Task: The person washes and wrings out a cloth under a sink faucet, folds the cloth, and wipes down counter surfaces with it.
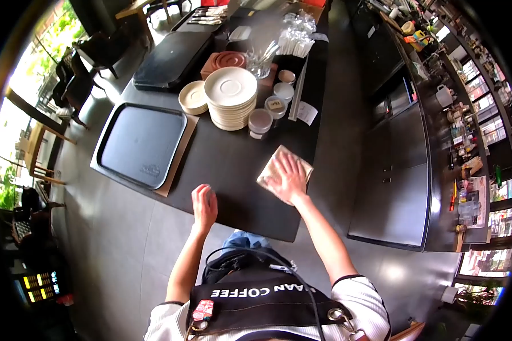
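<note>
My right hand lies flat with its fingers stretched over a folded beige cloth, pressing it against the dark tabletop near the right edge. Close to the table's front edge is my left hand, its fingers loosely curled with nothing visible in them. Beyond the cloth stand lidded round containers in a row. Beside them rises a stack of cream saucers, with a smaller stack of little plates on its left. A black tray rests at the table's left side.
Farther back are more dark trays, reddish-brown round pieces, a glass holder with utensils and wrapped items. A white paper slip lies by the right edge. Dark cabinets line the right, across a strip of floor.
</note>
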Available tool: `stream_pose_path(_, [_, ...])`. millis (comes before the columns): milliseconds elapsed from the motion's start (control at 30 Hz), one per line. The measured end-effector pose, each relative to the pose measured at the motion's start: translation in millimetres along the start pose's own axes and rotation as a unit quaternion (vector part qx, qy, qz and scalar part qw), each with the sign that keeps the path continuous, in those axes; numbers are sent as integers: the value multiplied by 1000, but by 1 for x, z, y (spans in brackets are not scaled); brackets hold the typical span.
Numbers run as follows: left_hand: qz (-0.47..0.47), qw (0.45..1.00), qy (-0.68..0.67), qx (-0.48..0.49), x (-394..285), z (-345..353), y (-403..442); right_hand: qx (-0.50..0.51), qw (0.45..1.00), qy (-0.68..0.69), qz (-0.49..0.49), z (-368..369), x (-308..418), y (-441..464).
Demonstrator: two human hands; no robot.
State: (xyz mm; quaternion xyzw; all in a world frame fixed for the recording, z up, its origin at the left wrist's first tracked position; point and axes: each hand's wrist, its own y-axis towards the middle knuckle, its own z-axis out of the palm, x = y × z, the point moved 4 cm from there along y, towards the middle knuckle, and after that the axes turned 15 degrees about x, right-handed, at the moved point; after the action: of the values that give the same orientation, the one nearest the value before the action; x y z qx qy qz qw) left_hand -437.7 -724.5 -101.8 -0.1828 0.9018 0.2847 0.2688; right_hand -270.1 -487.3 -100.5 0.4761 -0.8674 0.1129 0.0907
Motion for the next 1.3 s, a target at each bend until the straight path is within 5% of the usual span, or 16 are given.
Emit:
stream_pose_path(233, [-52,998,-2,-19,9,0,0,-130,979,-9,156,-10,-62,69])
stream_pose_path(333, [-84,996,-8,-5,11,5,9,-112,977,-17,179,-2,-51,55])
stream_pose_path(467, [-24,997,3,67,-19,30,67,-64,997,10,34,19,4,-29])
stream_pose_path(567, [-111,960,-184,178,5,91,114,-3,999,21,-35,21,23,-94])
stream_pose_path(633, [-199,943,-167,207,17,115,141,2,998,35,-49,22,23,-105])
stream_pose_path(1300, [-261,959,-50,101,-36,140,174,-37,996,59,-48,19,19,-105])
